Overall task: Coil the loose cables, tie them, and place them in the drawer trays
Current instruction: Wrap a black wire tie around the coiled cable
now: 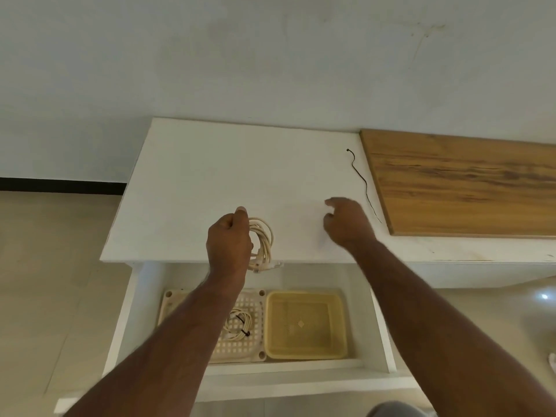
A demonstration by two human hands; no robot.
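My left hand (230, 240) grips a coiled white cable (264, 242) near the front edge of the white table top (210, 176); its plug ends hang over the edge. My right hand (346, 222) hovers over the table with fingers loosely curled, holding nothing. A thin black tie (362, 182) lies on the table just right of that hand. Below, the open drawer (301, 368) holds a white perforated tray (255, 302) with a coiled, tied white cable (239, 323) in it, and a yellow tray (305, 325) with nothing in it.
A wooden board (466, 182) lies on the table's right part, against the wall. Beige floor tiles spread to the left of the table. A white drawer front runs along the bottom.
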